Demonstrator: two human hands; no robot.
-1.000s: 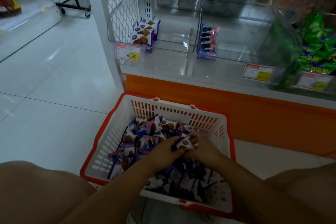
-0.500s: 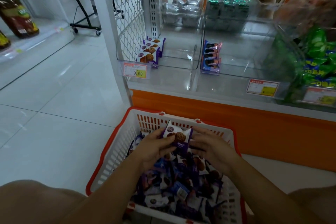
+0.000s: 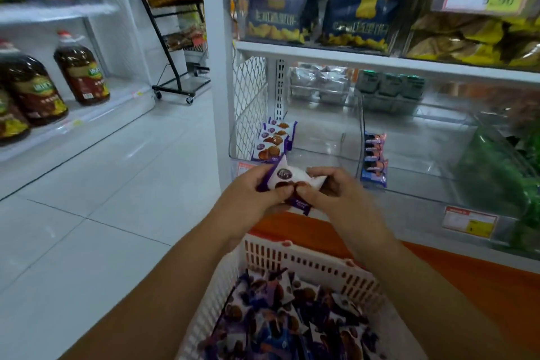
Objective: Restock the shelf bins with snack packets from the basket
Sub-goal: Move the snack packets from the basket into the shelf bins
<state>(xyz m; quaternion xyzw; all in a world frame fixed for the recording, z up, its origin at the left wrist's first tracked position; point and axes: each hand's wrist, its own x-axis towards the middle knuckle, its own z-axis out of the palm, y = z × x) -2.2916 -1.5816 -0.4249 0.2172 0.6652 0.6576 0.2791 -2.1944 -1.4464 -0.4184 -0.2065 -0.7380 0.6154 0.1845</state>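
Both the left hand [image 3: 257, 193] and right hand [image 3: 336, 193] grip snack packets [image 3: 287, 177] above the basket [image 3: 309, 260], before the clear bin [image 3: 321, 137].

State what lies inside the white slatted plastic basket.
Purple-and-white snack packets lie heaped inside the white slatted plastic basket. The heap covers the basket's floor, so anything beneath cannot be seen.

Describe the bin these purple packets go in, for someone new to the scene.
Find the white post and look low, just right of it. The bin is the clear one against the mesh panel. Alone there it holds purple packets with brown biscuits; its neighbour holds blue ones.
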